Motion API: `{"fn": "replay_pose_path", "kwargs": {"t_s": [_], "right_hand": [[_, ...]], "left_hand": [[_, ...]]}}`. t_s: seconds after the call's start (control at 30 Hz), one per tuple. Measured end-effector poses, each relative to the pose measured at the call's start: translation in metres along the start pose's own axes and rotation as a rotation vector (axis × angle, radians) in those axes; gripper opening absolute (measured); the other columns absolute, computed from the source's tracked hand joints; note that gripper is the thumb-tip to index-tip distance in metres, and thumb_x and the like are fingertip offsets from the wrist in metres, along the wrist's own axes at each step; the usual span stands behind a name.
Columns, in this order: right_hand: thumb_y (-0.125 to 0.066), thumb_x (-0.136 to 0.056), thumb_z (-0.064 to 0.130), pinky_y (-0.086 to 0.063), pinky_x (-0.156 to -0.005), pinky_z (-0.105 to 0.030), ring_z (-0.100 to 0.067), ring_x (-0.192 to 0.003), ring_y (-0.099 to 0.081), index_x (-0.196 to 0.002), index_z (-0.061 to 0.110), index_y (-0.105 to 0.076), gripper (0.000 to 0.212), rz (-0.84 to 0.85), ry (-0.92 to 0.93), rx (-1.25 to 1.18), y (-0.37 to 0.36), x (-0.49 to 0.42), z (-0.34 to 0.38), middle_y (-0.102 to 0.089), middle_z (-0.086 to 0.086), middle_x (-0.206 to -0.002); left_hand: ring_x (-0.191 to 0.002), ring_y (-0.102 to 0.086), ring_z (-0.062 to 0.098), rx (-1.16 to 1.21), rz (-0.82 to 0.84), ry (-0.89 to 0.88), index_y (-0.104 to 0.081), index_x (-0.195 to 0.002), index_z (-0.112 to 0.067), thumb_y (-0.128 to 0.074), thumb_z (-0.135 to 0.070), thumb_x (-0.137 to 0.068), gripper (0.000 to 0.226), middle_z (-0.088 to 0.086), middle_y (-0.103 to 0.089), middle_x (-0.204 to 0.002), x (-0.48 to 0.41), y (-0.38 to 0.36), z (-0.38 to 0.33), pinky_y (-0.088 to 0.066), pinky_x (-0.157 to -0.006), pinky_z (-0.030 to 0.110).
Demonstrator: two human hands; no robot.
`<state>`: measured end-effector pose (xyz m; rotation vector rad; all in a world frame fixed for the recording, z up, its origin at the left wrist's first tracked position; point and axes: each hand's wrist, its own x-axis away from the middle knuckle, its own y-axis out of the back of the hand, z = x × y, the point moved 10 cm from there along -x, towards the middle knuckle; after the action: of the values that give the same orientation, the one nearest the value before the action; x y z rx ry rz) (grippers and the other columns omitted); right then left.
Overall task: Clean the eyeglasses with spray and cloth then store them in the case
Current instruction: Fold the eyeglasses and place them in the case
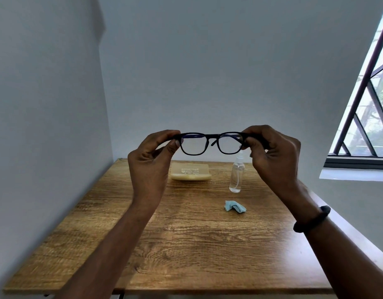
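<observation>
Grip check: left hand (149, 162) and right hand (275, 155) pinch corners of the black plastic eyeglasses (211, 139) above the clear spray bottle (237, 174); keep skin off the glass.

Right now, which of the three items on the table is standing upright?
The clear spray bottle, right of the yellow case; the case lies flat and the blue cloth is crumpled.
</observation>
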<state>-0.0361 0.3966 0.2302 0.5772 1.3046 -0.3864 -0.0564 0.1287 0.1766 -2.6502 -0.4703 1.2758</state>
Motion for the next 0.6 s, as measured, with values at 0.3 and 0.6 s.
{"fn": "replay_pose_path", "kwargs": {"t_s": [0.3, 0.6], "right_hand": [[-0.057, -0.095, -0.006, -0.057, -0.056, -0.029, -0.021, -0.074, -0.077, -0.102, 0.01, -0.068, 0.021, -0.078, -0.257, -0.43, -0.001, 0.005, -0.012, -0.077, 0.001, -0.083], [-0.059, -0.095, -0.004, -0.055, -0.053, -0.026, -0.023, -0.068, -0.075, -0.098, 0.012, -0.069, 0.019, -0.123, -0.453, -0.79, -0.009, 0.013, -0.026, -0.078, -0.006, -0.079]], "left_hand": [[-0.104, -0.071, 0.013, 0.01, 0.021, -0.008, -0.076, -0.109, -0.006, -0.076, -0.004, -0.087, 0.022, 0.009, -0.076, -0.106, -0.001, -0.005, -0.002, -0.055, -0.087, 0.022], [-0.093, -0.072, 0.011, 0.106, 0.08, 0.013, -0.075, -0.109, -0.011, -0.072, 0.002, -0.087, 0.025, 0.008, -0.076, -0.098, -0.002, -0.014, -0.003, -0.057, -0.083, 0.023]]}}
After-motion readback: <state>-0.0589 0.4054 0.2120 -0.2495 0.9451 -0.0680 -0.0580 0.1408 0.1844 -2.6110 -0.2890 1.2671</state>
